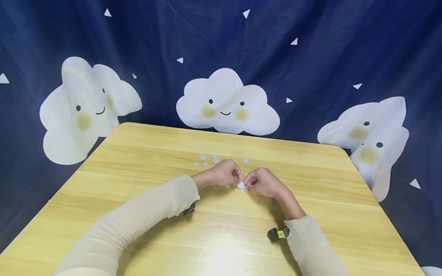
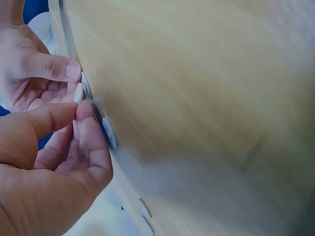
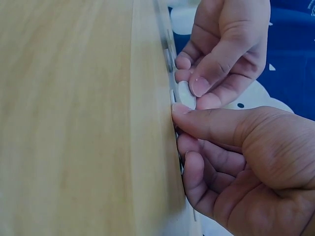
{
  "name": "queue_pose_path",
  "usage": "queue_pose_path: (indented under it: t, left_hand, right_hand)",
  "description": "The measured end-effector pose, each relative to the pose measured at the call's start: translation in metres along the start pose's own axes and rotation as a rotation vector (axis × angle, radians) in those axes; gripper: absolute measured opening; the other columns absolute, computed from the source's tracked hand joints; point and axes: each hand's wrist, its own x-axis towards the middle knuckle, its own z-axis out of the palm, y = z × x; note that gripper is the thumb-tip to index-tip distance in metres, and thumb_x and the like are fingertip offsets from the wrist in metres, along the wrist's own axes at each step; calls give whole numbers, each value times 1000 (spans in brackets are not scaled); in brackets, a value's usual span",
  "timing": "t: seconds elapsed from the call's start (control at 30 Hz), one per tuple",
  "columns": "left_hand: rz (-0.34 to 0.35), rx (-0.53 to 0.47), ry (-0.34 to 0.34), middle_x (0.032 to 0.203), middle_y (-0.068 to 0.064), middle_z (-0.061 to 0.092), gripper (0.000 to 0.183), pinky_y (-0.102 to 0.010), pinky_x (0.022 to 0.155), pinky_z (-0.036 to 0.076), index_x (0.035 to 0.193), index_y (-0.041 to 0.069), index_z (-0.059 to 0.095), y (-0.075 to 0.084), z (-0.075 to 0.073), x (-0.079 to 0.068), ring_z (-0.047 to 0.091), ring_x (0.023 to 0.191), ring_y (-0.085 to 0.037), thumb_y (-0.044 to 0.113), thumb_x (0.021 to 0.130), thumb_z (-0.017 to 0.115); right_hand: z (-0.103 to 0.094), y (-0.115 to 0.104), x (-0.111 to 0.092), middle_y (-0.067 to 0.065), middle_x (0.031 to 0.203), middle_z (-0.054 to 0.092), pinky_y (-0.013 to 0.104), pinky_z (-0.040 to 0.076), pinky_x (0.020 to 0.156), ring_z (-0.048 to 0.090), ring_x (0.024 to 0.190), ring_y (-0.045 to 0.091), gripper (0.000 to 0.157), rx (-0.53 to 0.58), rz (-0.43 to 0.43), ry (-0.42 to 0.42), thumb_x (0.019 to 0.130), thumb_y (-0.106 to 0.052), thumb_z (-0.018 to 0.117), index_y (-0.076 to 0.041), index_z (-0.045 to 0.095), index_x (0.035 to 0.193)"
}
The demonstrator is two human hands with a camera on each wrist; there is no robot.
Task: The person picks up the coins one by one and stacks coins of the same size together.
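Small, flat white discs are at both hands. My left hand (image 1: 226,172) pinches one white disc (image 1: 240,184) between thumb and fingertips, its flat face showing in the head view. Facing it, my right hand (image 1: 264,182) has its thumb and curled fingers at the edge of a second disc (image 2: 86,84), low against the tabletop. The fingertips of both hands nearly meet, and the right thumb (image 3: 189,115) is right at the lower rim of the held disc (image 3: 186,96). A further disc (image 2: 110,132) lies on the table beside the left fingers.
Several white discs (image 1: 202,157) lie on the wooden table (image 1: 155,145) beyond the left hand. A single disc (image 1: 245,160) lies behind the gap between the hands, and another (image 1: 261,166) is partly hidden by the right hand. A dark blue cloud-print curtain (image 1: 155,46) hangs behind the table.
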Motion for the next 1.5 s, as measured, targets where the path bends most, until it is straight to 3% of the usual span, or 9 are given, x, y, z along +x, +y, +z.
queue_pose_path:
  t: [0.23,0.5,0.9,1.03,1.27,1.5]
  left_hand:
    - [-65,-8,36,70,-1,67,14,-18,52,43,87,3,75,6,5,-2,52,56,-9,-9,84,68]
    - [-92,-25,48,75,-7,72,14,-20,55,48,87,2,75,10,7,-3,57,60,-11,-9,80,69]
    - [-152,-70,69,72,-4,70,12,-20,54,48,88,2,75,8,7,-3,59,61,-11,-8,83,72]
    - [-136,-63,46,75,-5,71,11,-21,55,49,90,2,75,7,4,-3,60,63,-13,-7,84,73]
    - [-61,58,29,78,1,69,14,-20,61,53,90,3,75,8,4,-5,62,67,-10,-3,80,83]
    - [-46,115,17,79,0,67,16,-20,64,53,91,3,75,11,6,-5,61,70,-11,-3,79,84]
  right_hand:
    - [0,-1,0,2,84,76,31,57,74,69,78,13,9,-4,5,3,83,1,80,-4,77,90]
    - [-1,-2,0,2,82,75,31,57,73,68,75,12,9,-21,2,2,83,1,80,-2,77,91]
    - [-1,-1,1,2,80,75,29,55,68,66,72,12,11,-16,-5,-3,82,2,80,-1,75,92]
    - [-1,-1,1,1,80,74,30,55,70,67,73,12,11,-16,2,0,82,1,80,-2,75,91]
    - [-2,-1,1,1,81,74,32,56,72,67,74,12,10,-17,2,4,83,1,80,-3,76,91]
    - [-1,1,1,0,80,74,31,55,70,67,74,12,10,-10,2,5,82,0,81,-3,76,91]
